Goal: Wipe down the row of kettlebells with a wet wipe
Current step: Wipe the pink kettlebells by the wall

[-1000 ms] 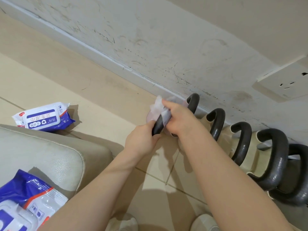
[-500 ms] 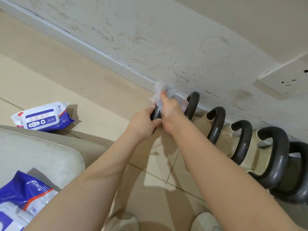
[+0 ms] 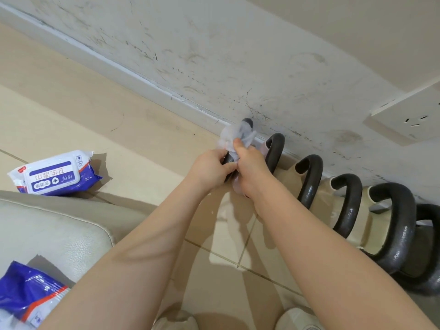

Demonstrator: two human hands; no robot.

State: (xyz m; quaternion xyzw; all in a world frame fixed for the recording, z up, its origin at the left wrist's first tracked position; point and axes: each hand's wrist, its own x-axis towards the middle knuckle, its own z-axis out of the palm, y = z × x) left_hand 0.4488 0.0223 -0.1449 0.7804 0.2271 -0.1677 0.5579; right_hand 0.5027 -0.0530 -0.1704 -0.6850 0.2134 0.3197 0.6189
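Note:
A row of kettlebells with black curved handles (image 3: 312, 179) stands along the scuffed wall, running from centre to lower right. I have the leftmost kettlebell's handle (image 3: 247, 122) in both hands. My left hand (image 3: 212, 171) grips the lower part of that handle. My right hand (image 3: 250, 170) holds a crumpled white wet wipe (image 3: 232, 136) wrapped around the handle's upper part. The pale body of this kettlebell is mostly hidden behind my hands.
A blue-and-white wet wipe pack (image 3: 53, 173) lies on the beige tiled floor at left. A second pack (image 3: 26, 294) rests on a cream cushion (image 3: 54, 232) at lower left. A wall socket (image 3: 409, 120) is at upper right. My shoes (image 3: 297, 319) show at the bottom.
My right hand has slid the wipe up the leftmost handle toward its top. The left hand keeps its grip lower down and has shifted slightly with the handle.

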